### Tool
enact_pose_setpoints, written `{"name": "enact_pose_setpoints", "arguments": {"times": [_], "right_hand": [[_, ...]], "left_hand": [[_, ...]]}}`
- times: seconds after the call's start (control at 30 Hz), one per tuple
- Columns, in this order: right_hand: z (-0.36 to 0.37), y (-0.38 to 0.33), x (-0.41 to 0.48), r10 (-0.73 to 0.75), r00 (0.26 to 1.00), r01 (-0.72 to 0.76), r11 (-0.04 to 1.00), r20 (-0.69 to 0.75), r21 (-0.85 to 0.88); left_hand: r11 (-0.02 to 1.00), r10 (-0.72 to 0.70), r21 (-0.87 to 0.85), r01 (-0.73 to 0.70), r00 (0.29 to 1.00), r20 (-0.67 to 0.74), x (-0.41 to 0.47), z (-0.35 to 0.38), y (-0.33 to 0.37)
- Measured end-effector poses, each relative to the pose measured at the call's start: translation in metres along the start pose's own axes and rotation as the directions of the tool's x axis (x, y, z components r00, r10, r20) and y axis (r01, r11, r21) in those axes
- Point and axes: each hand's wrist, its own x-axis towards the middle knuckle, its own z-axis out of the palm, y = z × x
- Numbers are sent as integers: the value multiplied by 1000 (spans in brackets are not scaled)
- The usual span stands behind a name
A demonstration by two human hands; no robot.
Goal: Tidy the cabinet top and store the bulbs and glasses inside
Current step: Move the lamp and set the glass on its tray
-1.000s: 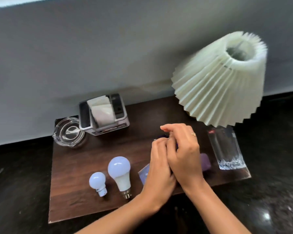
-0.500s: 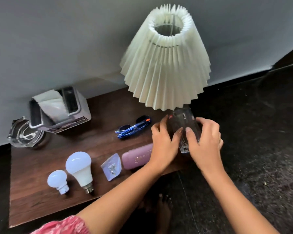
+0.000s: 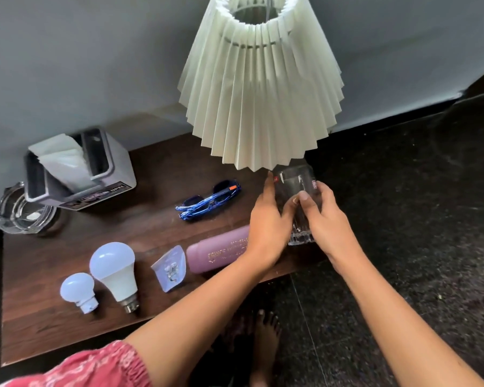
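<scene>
A clear drinking glass (image 3: 295,182) stands at the right end of the dark wooden cabinet top (image 3: 53,328), under the lampshade. My left hand (image 3: 267,222) and my right hand (image 3: 323,216) grip it from either side. Blue glasses (image 3: 208,199) lie folded in the middle of the top. A purple glasses case (image 3: 217,254) lies near the front edge, partly under my left wrist. A large white bulb (image 3: 115,270) and a small white bulb (image 3: 77,290) lie at the front left.
A pleated cream lampshade (image 3: 260,88) hangs over the right end. A tissue box (image 3: 76,169) and a glass ashtray (image 3: 23,213) sit at the back left. A small clear packet (image 3: 171,268) lies between the large bulb and the case. Dark stone floor (image 3: 417,219) lies to the right.
Both hands left the middle of the cabinet top and moved right to close around the drinking glass. The blue glasses and purple case now lie uncovered. The view swung right.
</scene>
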Motion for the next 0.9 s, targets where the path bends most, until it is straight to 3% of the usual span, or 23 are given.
{"name": "enact_pose_setpoints", "arguments": {"times": [0.43, 0.63, 0.9], "right_hand": [[11, -5, -60, -67, 993, 89, 962, -94, 258], [50, -29, -93, -87, 996, 94, 948, -37, 303], [116, -80, -103, -232, 964, 157, 893, 133, 422]], "left_hand": [[978, 198, -71, -196, 980, 28, -53, -24, 4], [960, 180, -210, -184, 983, -38, -82, -74, -21], [944, 190, -231, -236, 961, -202, -93, -166, -44]]}}
